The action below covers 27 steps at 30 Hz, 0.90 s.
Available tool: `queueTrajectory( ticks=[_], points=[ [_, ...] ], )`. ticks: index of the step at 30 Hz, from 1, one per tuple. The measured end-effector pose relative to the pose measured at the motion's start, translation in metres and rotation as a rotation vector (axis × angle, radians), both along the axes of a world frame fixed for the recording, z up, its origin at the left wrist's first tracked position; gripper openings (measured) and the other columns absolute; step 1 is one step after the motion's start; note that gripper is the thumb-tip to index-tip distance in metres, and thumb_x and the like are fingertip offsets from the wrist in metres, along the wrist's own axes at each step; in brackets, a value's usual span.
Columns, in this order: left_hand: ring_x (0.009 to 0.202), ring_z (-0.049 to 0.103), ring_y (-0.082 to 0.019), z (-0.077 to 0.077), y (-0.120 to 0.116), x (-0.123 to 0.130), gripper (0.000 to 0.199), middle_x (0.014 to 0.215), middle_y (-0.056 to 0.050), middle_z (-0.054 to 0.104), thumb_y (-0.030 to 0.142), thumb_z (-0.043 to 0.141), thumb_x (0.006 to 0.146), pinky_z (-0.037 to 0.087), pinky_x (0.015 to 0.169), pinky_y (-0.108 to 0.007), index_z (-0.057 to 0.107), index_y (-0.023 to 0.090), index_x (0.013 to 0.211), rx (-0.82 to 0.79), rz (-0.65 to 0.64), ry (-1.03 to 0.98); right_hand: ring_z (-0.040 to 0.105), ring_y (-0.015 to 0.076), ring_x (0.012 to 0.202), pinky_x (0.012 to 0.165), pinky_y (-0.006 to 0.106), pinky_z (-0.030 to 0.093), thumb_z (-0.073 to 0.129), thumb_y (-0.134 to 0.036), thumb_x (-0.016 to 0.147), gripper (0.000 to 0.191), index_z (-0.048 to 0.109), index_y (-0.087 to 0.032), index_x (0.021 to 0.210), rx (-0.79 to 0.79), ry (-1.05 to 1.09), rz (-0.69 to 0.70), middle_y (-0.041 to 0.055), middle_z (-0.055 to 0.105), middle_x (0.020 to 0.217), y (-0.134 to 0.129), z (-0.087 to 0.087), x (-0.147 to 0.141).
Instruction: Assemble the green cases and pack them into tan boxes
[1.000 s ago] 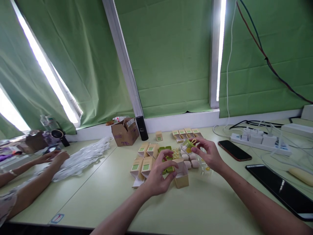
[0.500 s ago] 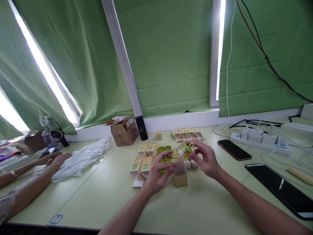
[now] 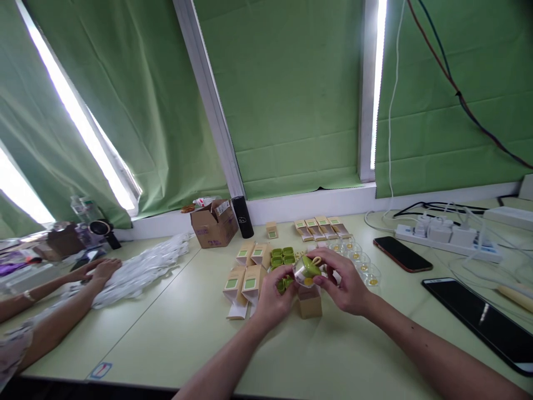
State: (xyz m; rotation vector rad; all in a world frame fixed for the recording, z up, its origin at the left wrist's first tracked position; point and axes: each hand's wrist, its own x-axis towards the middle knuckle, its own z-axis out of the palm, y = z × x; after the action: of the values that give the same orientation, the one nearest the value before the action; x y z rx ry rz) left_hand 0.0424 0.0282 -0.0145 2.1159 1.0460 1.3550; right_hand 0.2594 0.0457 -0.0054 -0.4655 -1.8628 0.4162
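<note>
A small clear container with a green top, a cord loop and something yellow inside (image 3: 306, 270) is raised over the table between my hands. My right hand (image 3: 343, 280) has its thumb and fingers closed on the green, looped end. Around the clear end, the thumb and fingers of my left hand (image 3: 277, 297) are closed too. Just below stands a small kraft box (image 3: 310, 305), its upper part hidden by the container and fingers. Several kraft boxes with green labels (image 3: 250, 283) stand left of it, beside green square cups (image 3: 282, 256) partly covered by my left hand.
Clear round cups with yellow centres (image 3: 361, 260) lie right of my right hand. More kraft boxes (image 3: 320, 228) stand behind. Phones (image 3: 402, 254) and a power strip (image 3: 447, 239) lie right. A black bottle (image 3: 242, 217) and carton (image 3: 214, 224) stand behind; another person's hands (image 3: 104, 269) rest on white plastic left.
The container has come down and left, and my left hand has moved from the box's top edge to close on the container. The clear cups are now uncovered as the right hand shifted.
</note>
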Motion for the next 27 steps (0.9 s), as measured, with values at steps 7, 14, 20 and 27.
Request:
queueTrajectory(
  ticks=[7,14,20,27],
  points=[
    [0.097,0.067,-0.025,-0.007,0.002,-0.002,0.042,0.111,-0.013,0.076,0.042,0.07,0.093,0.052,0.088,-0.037,0.069,0.015,0.125,-0.122,0.026,-0.038,0.068,0.0241,0.088,0.058,0.031,0.057,0.061,-0.032,0.1,0.028,0.062,-0.024,0.126,0.021,-0.068,-0.043,0.0136,0.071,0.114,0.003,0.002,0.004],
    [0.103,0.064,-0.025,-0.016,0.006,-0.007,0.047,0.116,-0.011,0.073,0.043,0.073,0.089,0.051,0.093,-0.037,0.069,0.017,0.128,-0.248,-0.025,-0.186,0.068,0.0196,0.078,0.056,0.03,0.057,0.061,-0.029,0.099,0.029,0.061,-0.024,0.128,0.029,-0.064,-0.064,0.0133,0.07,0.119,0.007,0.0,0.008],
    [0.103,0.063,-0.024,-0.017,0.01,-0.008,0.049,0.115,-0.011,0.073,0.021,0.068,0.081,0.05,0.091,-0.035,0.07,0.017,0.13,-0.356,-0.12,-0.306,0.066,0.0141,0.063,0.049,0.028,0.052,0.061,-0.032,0.1,0.027,0.061,-0.022,0.125,-0.037,-0.067,-0.076,0.0137,0.068,0.121,0.011,-0.002,0.012],
    [0.1,0.061,-0.022,-0.019,0.012,-0.009,0.068,0.108,-0.008,0.073,0.008,0.059,0.064,0.049,0.091,-0.036,0.071,0.018,0.131,-0.38,-0.157,-0.341,0.068,0.0149,0.061,0.048,0.028,0.053,0.06,-0.033,0.1,0.022,0.064,-0.023,0.119,-0.113,-0.123,-0.031,0.0123,0.07,0.117,0.015,-0.004,0.015]
  ],
)
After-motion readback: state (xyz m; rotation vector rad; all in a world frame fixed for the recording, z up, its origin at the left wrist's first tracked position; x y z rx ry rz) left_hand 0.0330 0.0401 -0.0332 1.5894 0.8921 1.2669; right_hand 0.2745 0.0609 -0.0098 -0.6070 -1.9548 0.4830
